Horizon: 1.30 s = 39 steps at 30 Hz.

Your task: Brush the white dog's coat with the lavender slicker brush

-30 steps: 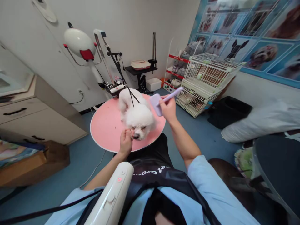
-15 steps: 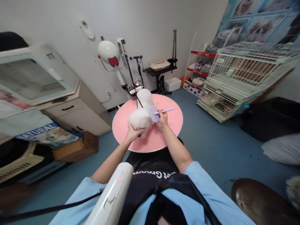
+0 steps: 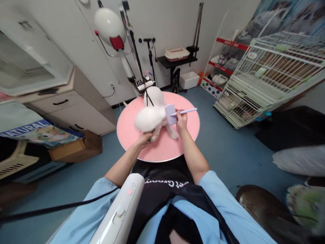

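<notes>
- You appear to be in the brushing step: your right hand (image 3: pixel 181 121) has the lavender slicker brush (image 3: pixel 171 114) up against, or just beside, the side of the white dog (image 3: pixel 149 118) while your left hand (image 3: pixel 146 139) steadies its head.
- The next move, as I judge it, calls for a light stroke along the coat with the pad laid flat, the head kept steady; if the dog turns, the pad could catch near its face.
- Your right fingers pinch the brush handle close to the pad, and the handle's free end sticks out to the right, away from the dog.
- The pad's back faces you, so its bristles are hidden; whether they press into the fur I cannot tell.
- Your left fingers lie at the dog's muzzle, at the lower edge of its head; they are partly covered and the head is blurred, so I cannot tell whether they grip or only cup it.
- The dog is on the round pink bench (image 3: pixel 127 125), between your two hands, with dark straps (image 3: pixel 147 96) coming down to it from above.
</notes>
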Tool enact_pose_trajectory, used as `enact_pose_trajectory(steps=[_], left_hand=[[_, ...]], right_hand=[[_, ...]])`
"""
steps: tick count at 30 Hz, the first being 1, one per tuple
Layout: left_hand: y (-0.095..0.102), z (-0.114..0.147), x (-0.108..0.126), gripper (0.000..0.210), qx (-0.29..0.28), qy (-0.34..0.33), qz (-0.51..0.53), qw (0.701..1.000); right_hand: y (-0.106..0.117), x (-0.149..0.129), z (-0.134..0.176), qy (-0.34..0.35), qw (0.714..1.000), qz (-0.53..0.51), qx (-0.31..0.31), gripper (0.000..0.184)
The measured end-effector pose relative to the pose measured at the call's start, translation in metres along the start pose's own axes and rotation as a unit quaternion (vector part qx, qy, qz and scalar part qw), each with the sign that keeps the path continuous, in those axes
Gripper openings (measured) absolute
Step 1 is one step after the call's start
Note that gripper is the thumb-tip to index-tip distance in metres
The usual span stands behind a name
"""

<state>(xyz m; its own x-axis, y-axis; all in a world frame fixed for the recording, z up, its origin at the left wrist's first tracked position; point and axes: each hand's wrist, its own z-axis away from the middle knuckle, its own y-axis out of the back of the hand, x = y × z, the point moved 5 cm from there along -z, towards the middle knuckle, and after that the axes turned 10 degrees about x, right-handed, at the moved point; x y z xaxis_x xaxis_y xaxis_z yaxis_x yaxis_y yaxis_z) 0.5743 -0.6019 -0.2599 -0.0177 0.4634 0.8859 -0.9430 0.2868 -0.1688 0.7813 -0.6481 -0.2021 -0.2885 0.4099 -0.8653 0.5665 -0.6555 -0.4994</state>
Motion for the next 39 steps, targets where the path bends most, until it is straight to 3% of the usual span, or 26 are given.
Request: enact_pose_trajectory(steps=[4, 5, 8, 9, 12, 15, 19, 22, 25, 27, 29, 32, 34, 36, 39], left_hand=[[0.008, 0.019, 0.005, 0.046, -0.048, 0.067, 0.036, 0.996], [0.011, 0.022, 0.005, 0.044, -0.055, 0.076, 0.043, 0.995], [0.018, 0.024, 0.003, 0.045, -0.067, 0.106, 0.050, 0.991], [0.021, 0.024, 0.003, 0.046, -0.070, 0.117, 0.049, 0.989], [0.026, 0.024, 0.005, 0.050, -0.076, 0.129, 0.048, 0.987], [0.028, 0.025, 0.005, 0.050, -0.079, 0.130, 0.041, 0.987], [0.035, 0.026, 0.000, 0.048, -0.070, 0.139, 0.021, 0.988], [0.048, 0.025, 0.004, 0.051, -0.074, 0.125, -0.031, 0.989], [0.062, 0.019, 0.034, 0.067, -0.035, -0.026, -0.189, 0.981], [0.061, 0.015, 0.065, 0.080, 0.057, -0.182, -0.336, 0.922], [0.040, 0.012, 0.084, 0.086, 0.112, -0.294, -0.475, 0.822], [-0.012, 0.001, 0.074, 0.078, 0.032, -0.335, -0.641, 0.690], [-0.030, -0.007, 0.059, 0.064, 0.030, -0.323, -0.707, 0.628], [-0.030, -0.013, 0.049, 0.047, 0.059, -0.315, -0.733, 0.600], [-0.005, -0.024, 0.047, 0.036, 0.082, -0.282, -0.727, 0.621]], right_hand=[[-0.045, 0.002, 0.005, -0.042, 0.979, 0.078, -0.183, 0.031], [-0.048, 0.003, 0.006, -0.042, 0.979, 0.091, -0.175, 0.030], [-0.047, -0.002, 0.002, 0.004, 0.994, 0.088, -0.060, 0.026], [-0.050, -0.002, 0.003, 0.008, 0.992, 0.098, -0.075, 0.026], [-0.072, 0.001, 0.010, -0.001, 0.962, 0.183, -0.204, 0.024], [-0.084, -0.006, 0.009, 0.052, 0.952, 0.252, -0.168, 0.019], [-0.099, 0.002, 0.014, 0.050, 0.919, 0.307, -0.241, 0.019], [-0.088, 0.013, 0.007, 0.051, 0.945, 0.294, -0.130, 0.020], [-0.071, 0.038, 0.000, -0.019, 0.971, 0.221, -0.088, 0.029], [-0.052, 0.055, -0.010, -0.069, 0.977, 0.194, -0.052, 0.028], [-0.021, 0.060, -0.022, -0.065, 0.979, 0.189, 0.037, 0.022], [0.038, 0.058, -0.026, -0.031, 0.961, 0.193, 0.193, 0.023], [0.074, 0.056, -0.015, -0.033, 0.948, 0.207, 0.238, 0.028], [0.098, 0.057, 0.002, -0.067, 0.952, 0.220, 0.201, 0.029], [0.109, 0.060, 0.031, -0.188, 0.962, 0.181, 0.077, 0.033]])
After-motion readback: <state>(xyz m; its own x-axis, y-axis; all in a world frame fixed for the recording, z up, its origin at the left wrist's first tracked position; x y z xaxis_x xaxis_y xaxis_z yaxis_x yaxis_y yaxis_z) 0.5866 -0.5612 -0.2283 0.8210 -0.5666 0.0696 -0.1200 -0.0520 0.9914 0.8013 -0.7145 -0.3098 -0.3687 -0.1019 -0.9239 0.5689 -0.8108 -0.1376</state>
